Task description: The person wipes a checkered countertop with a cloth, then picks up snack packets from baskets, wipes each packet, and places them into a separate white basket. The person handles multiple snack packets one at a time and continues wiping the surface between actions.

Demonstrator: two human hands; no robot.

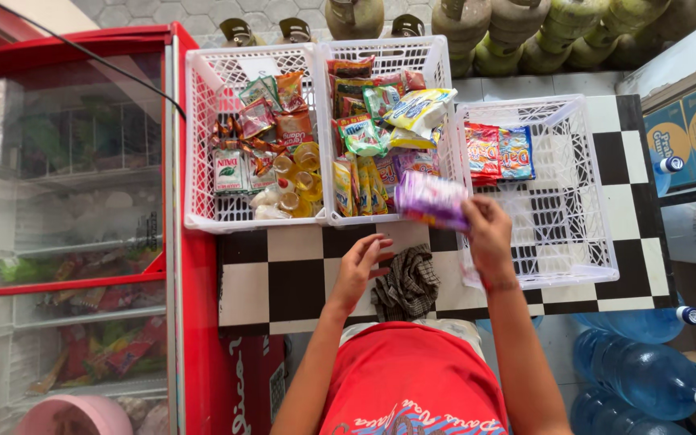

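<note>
Head view: my right hand (489,234) grasps a purple packet (432,200), held over the gap between the middle basket (437,60) and the right basket (582,193). My left hand (360,270) lies released, fingers spread, on the checkered counter (283,278) just beside a crumpled dark cloth (408,283).

You look down on a black-and-white checked table (283,278) with a red glass-door fridge (74,242) on its left, green gas tanks (525,32) on the grey tiled floor (147,10) behind, and blue water jugs (638,379) and cardboard boxes (690,121) on the right.
</note>
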